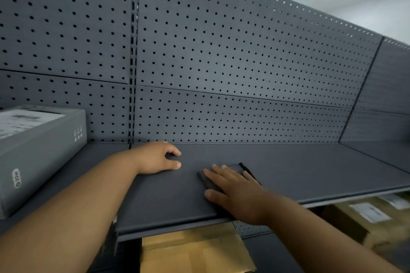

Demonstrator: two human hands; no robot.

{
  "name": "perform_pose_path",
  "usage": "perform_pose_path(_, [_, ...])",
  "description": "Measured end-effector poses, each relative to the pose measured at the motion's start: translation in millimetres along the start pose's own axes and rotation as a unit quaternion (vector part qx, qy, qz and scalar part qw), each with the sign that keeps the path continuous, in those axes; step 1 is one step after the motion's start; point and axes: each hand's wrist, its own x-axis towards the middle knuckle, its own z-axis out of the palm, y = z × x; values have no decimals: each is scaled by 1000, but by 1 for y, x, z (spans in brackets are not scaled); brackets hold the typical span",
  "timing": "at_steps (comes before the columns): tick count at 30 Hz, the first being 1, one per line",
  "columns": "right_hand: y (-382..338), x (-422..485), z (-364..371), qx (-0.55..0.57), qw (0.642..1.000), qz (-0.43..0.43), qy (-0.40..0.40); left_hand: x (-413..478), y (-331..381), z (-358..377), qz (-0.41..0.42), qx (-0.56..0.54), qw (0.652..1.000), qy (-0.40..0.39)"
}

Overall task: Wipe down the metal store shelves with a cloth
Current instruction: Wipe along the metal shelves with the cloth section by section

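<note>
A dark grey metal shelf (pixel 299 166) runs across the middle of the view, backed by a perforated grey panel (pixel 221 55). My right hand (pixel 235 190) lies flat, fingers spread, pressing a folded dark cloth (pixel 235 167) onto the shelf near its front edge. The cloth is nearly the same colour as the shelf, and only its far end shows past my fingers. My left hand (pixel 158 157) rests on the shelf to the left of the cloth, fingers curled, holding nothing.
A grey product box (pixel 37 150) stands on the shelf at the left. Below the shelf sit cardboard boxes, one in the middle (pixel 195 250) and one at the right (pixel 366 219). A slotted upright (pixel 133 51) divides the back panels.
</note>
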Motion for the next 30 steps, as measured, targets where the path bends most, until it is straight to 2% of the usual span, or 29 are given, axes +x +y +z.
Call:
perform_pose_path(5, [0,21,0,4,1000,23,-4,5,2,2,4,11,1000,2])
perform_pose_path(19, [1,162,-6,1,993,120,-6,5,6,-1,19,76,997,3])
perform_pose_path(25, [0,165,-7,-7,992,126,-1,6,4,-1,7,73,997,2])
perform_pose_path(30, [-5,145,-5,-5,995,97,-3,6,3,-2,5,61,998,6])
